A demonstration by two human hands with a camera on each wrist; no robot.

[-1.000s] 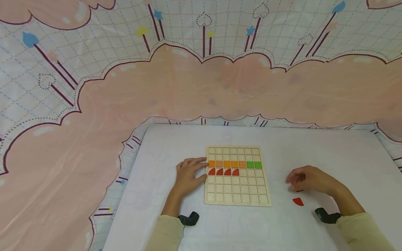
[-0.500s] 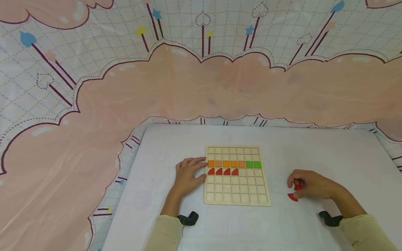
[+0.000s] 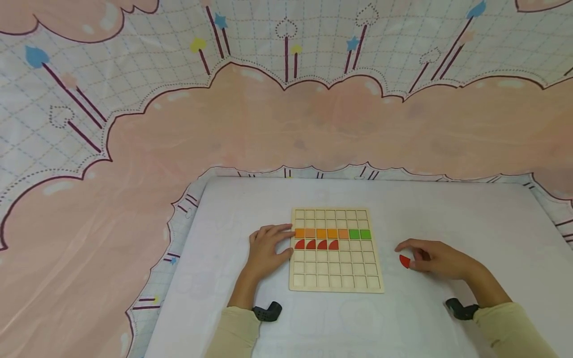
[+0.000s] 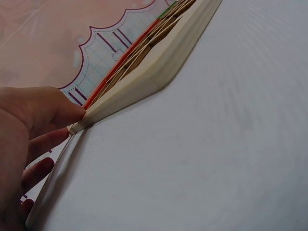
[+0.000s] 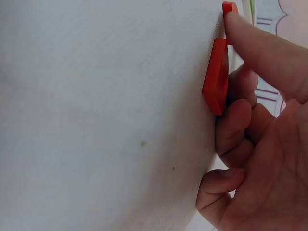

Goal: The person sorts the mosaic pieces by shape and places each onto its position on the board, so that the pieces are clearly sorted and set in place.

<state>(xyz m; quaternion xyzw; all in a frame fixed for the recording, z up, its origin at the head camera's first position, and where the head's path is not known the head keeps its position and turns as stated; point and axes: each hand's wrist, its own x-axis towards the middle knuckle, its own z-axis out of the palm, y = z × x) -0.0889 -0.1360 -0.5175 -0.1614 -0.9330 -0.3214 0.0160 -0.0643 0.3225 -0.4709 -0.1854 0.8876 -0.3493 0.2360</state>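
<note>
A square wooden grid board (image 3: pixel 335 284) lies on the white table, with a row of orange and green squares above several red quarter-circle tiles (image 3: pixel 322 244). My left hand (image 3: pixel 267 250) rests at the board's left edge, its thumb and fingertips touching the rim; the left wrist view shows the thumb (image 4: pixel 70 113) at that edge. Right of the board, my right hand (image 3: pixel 440 259) is low over the table, its thumb tip at a loose red quarter-circle tile (image 3: pixel 405 261), index finger stretched past it. A second red tile (image 5: pixel 216 79), hidden in the head view, lies by its curled fingers (image 5: pixel 234 125).
The white table (image 3: pixel 349 323) reaches back to a wall covering (image 3: pixel 313 124) of peach cloud shapes on a checked ground. Each wrist carries a black device (image 3: pixel 268 312) at the end of a pale sleeve (image 3: pixel 239 330).
My right hand has drawn together the loose red tiles and moved left toward the board, taking the tile at its thumb along. My left hand stays at the board's edge.
</note>
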